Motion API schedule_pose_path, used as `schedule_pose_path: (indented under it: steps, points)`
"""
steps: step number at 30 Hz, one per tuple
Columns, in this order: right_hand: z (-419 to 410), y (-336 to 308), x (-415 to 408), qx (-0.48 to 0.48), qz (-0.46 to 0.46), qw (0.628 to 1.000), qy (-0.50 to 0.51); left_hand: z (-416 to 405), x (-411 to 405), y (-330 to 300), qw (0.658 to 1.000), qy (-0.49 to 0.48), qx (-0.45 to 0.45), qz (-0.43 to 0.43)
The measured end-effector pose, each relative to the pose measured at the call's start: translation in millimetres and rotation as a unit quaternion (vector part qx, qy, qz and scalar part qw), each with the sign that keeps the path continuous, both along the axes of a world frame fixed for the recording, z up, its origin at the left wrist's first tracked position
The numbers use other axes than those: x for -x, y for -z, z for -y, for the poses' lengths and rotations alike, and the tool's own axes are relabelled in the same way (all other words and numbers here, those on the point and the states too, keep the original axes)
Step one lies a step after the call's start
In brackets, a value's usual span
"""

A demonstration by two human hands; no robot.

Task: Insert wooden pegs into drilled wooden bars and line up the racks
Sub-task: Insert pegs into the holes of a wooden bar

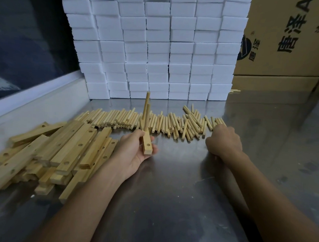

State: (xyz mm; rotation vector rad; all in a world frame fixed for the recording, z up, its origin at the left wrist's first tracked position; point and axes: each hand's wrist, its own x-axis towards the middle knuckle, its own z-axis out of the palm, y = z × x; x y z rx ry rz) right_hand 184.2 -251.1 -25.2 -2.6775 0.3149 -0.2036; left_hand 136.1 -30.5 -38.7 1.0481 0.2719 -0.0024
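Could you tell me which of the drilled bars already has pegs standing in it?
The bar held in the left hand: two pegs stand up from it. The bars in the pile show only empty holes.

Pale yellow wood pegs point(155, 120) & bars point(66, 149), white foam blocks point(158, 47), grey steel table point(170, 194).

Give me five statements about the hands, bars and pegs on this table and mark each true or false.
1. The left hand holds a bar with pegs standing in it. True.
2. The right hand rests on the bar pile. False: it is at the peg row, at its right end.
3. The bar pile lies left of the left hand. True.
4. White blocks are stacked behind the pegs. True.
5. The pegs lie inside a cardboard box. False: they lie on the metal table.
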Motion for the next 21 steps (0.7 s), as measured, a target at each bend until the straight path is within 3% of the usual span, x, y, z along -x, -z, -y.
schedule_pose_path:
  steps: [3, 6, 9, 15, 17, 21]
  points:
    - [-5.8, -1.6, -1.5, -0.104, 0.091, 0.989, -0.047, -2.0, -1.0, -1.5, 0.999, -0.004, 0.038, -0.012]
    - [-17.4, -4.4, 5.7, -0.293, 0.149, 0.937, -0.119, -3.3, -1.7, -4.0, 0.997, -0.008, 0.076, -0.017]
    - [-26.3, -7.7, 12.1, -0.468, 0.097, 0.863, -0.165, -3.6, -1.4, -6.2, 0.995, -0.01, 0.097, -0.015]
    - [-30.5, -10.1, 15.7, -0.623, -0.023, 0.762, -0.174, -3.7, -1.1, -8.1, 0.993, -0.018, 0.115, -0.017]
    - [-30.9, -9.5, 16.2, -0.629, -0.03, 0.757, -0.176, -4.1, -0.8, -8.6, 0.992, -0.029, 0.124, -0.018]
    - [-36.3, -5.6, 18.0, -0.532, -0.009, 0.818, -0.218, -2.9, 1.2, -9.4, 0.99, -0.039, 0.138, -0.013]
